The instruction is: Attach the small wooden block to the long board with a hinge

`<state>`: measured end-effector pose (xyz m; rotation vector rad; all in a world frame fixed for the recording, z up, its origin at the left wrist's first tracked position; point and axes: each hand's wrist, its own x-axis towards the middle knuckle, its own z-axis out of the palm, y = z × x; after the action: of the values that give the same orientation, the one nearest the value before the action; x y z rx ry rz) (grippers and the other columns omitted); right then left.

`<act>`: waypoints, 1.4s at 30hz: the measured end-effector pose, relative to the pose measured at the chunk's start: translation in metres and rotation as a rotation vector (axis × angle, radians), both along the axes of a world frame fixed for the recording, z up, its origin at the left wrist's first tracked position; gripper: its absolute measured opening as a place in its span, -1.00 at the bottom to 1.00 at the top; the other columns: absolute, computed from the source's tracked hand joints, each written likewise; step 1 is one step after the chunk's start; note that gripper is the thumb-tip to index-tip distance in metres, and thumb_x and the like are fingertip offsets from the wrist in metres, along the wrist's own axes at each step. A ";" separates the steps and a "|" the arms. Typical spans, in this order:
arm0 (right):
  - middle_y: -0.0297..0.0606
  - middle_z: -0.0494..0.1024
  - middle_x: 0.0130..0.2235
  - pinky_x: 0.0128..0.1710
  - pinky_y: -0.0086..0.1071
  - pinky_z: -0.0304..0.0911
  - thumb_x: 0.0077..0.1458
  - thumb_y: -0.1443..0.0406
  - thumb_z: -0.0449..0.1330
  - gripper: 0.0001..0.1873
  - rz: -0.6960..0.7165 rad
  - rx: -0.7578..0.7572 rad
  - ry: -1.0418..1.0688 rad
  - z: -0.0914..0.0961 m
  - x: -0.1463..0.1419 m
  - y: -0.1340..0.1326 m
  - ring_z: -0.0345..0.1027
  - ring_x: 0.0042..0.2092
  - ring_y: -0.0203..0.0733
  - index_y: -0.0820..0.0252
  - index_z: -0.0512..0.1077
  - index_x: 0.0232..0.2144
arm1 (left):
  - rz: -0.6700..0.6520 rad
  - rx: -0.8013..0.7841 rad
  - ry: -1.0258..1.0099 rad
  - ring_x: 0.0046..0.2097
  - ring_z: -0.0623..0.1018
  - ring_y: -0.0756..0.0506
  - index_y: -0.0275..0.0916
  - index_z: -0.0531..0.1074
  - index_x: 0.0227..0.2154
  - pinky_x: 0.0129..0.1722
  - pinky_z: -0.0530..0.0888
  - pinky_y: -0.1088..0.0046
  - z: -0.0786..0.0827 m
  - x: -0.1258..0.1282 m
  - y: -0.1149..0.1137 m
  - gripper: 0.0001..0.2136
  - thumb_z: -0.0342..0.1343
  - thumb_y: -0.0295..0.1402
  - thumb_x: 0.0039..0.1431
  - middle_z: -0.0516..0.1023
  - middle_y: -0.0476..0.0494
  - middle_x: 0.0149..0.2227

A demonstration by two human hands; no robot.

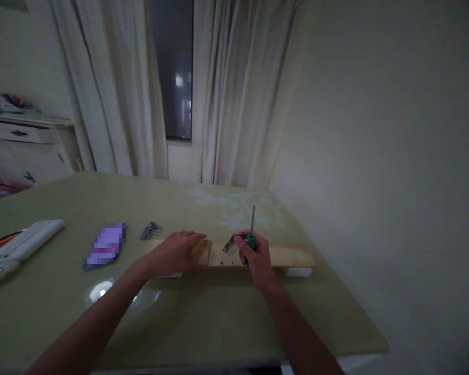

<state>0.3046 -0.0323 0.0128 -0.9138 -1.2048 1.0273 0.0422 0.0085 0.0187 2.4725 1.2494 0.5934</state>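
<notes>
Screwdriver, handle half-hidden in right hand; metal plate indistinct

And here's the board in pale, smooth wood; the hinge shows shiny metal; the screwdriver pairs metal shaft with green plastic-looking handle; glossy tabletop gleaming, cloth curtains softly matt behind!

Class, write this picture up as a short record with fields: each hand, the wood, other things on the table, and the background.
Left hand: resting on the wooden board
Right hand: holding a green-handled screwdriver, tip up; a hinge-like metal piece at its fingers
Wood support: white blocks on the table
Also on table: small metal parts; a purple item, pixelated
Background: pale curtains, dark window
</notes>
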 end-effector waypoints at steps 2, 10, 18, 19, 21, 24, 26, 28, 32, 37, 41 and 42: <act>-0.52 0.30 -0.64 -0.67 -0.52 -0.03 0.03 0.01 0.46 -0.61 -0.009 -0.013 0.046 -0.003 0.001 0.001 0.04 -0.63 -0.45 0.18 0.54 -0.35 | -0.021 0.008 0.011 0.11 0.59 -0.43 -0.13 0.51 0.20 0.16 0.45 0.06 -0.003 0.000 -0.001 -0.31 0.47 -0.18 -0.07 0.61 -0.34 0.10; -0.49 0.37 -0.57 -0.68 -0.53 -0.05 -0.03 -0.03 0.48 -0.56 0.006 -0.050 0.213 -0.011 0.002 0.007 0.09 -0.62 -0.46 0.16 0.48 -0.38 | 0.018 0.047 -0.490 0.18 0.49 -0.29 -0.04 0.32 0.28 0.18 0.49 0.14 0.008 0.039 -0.019 -0.29 0.42 -0.06 0.10 0.41 -0.22 0.16; -0.48 0.41 -0.56 -0.70 -0.55 -0.04 -0.10 0.01 0.53 -0.57 0.091 -0.116 0.265 -0.012 0.003 0.007 0.07 -0.64 -0.49 0.17 0.48 -0.41 | -0.015 -0.038 -0.699 0.24 0.40 -0.33 0.00 0.41 0.22 0.28 0.36 0.06 -0.016 0.052 -0.026 -0.30 0.47 -0.05 0.02 0.34 -0.25 0.21; -0.50 0.40 -0.57 -0.70 -0.55 -0.04 -0.11 0.02 0.54 -0.56 0.107 -0.125 0.267 -0.012 0.002 0.007 0.07 -0.64 -0.49 0.17 0.49 -0.42 | -0.061 -0.087 -0.759 0.22 0.42 -0.33 0.01 0.41 0.23 0.26 0.38 0.06 -0.018 0.051 -0.027 -0.29 0.47 -0.02 0.02 0.36 -0.25 0.20; -0.51 0.38 -0.59 -0.71 -0.54 -0.05 -0.14 0.02 0.56 -0.56 0.134 -0.136 0.270 -0.012 0.001 0.005 0.06 -0.65 -0.49 0.16 0.49 -0.42 | -0.159 -0.244 -0.923 0.18 0.47 -0.33 0.00 0.39 0.28 0.22 0.42 0.09 -0.021 0.049 -0.029 -0.23 0.43 0.09 0.01 0.41 -0.27 0.20; -0.51 0.40 -0.59 -0.71 -0.54 -0.06 -0.17 0.02 0.57 -0.54 0.151 -0.134 0.267 -0.012 -0.001 0.003 0.05 -0.65 -0.49 0.16 0.49 -0.42 | -0.192 -0.553 -1.180 0.16 0.52 -0.33 -0.05 0.35 0.32 0.10 0.53 0.14 -0.021 0.052 -0.034 -0.17 0.26 0.27 0.07 0.45 -0.32 0.24; -0.51 0.41 -0.59 -0.70 -0.53 -0.06 -0.18 0.02 0.57 -0.55 0.145 -0.126 0.257 -0.012 -0.002 0.002 0.05 -0.65 -0.49 0.16 0.49 -0.42 | -0.134 -0.723 -1.277 0.14 0.56 -0.33 -0.09 0.38 0.28 0.02 0.58 0.15 -0.021 0.056 -0.037 -0.23 0.11 0.31 0.16 0.48 -0.33 0.24; -0.51 0.40 -0.60 -0.69 -0.53 -0.06 -0.16 0.03 0.57 -0.56 0.133 -0.117 0.236 -0.012 -0.003 0.001 0.06 -0.65 -0.49 0.16 0.50 -0.42 | -0.087 -0.838 -1.288 0.09 0.60 -0.33 -0.13 0.44 0.19 -0.04 0.62 0.12 -0.023 0.060 -0.038 -0.30 -0.01 0.30 0.24 0.55 -0.33 0.18; -0.50 0.38 -0.62 -0.68 -0.53 -0.03 -0.15 0.06 0.57 -0.59 0.108 -0.113 0.192 -0.012 -0.004 0.000 0.10 -0.63 -0.47 0.17 0.51 -0.46 | -0.070 -0.904 -1.204 0.02 0.64 -0.31 -0.14 0.52 0.09 -0.15 0.65 0.17 -0.029 0.065 -0.036 -0.37 -0.06 0.26 0.30 0.65 -0.29 0.08; -0.51 0.37 -0.61 -0.67 -0.52 -0.01 -0.17 0.05 0.57 -0.59 0.095 -0.112 0.187 -0.012 -0.004 0.001 0.08 -0.63 -0.47 0.15 0.52 -0.46 | 0.022 -0.779 -1.212 0.01 0.65 -0.35 -0.21 0.56 0.04 -0.19 0.66 0.19 -0.038 0.066 -0.038 -0.39 0.19 0.23 0.20 0.67 -0.34 0.05; -0.49 0.41 -0.61 -0.68 -0.53 -0.01 -0.17 0.06 0.58 -0.60 0.123 -0.130 0.209 -0.014 -0.004 0.001 0.11 -0.63 -0.46 0.16 0.53 -0.45 | 0.093 -0.659 -1.137 -0.04 0.68 -0.32 -0.20 0.61 -0.05 -0.06 0.63 0.17 -0.036 0.064 -0.041 -0.46 0.42 0.08 0.05 0.72 -0.29 -0.07; -0.49 0.42 -0.61 -0.68 -0.53 -0.01 -0.18 0.05 0.58 -0.59 0.135 -0.138 0.222 -0.014 -0.004 0.001 0.10 -0.64 -0.47 0.16 0.54 -0.45 | 0.068 -0.610 -1.106 -0.05 0.68 -0.31 -0.18 0.63 -0.07 -0.04 0.63 0.17 -0.034 0.063 -0.042 -0.51 0.42 0.06 0.06 0.72 -0.26 -0.09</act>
<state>0.3001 -0.0312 -0.0017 -0.8077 -1.0292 1.2984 0.1049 -0.0330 -0.0152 1.2369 0.8350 1.1494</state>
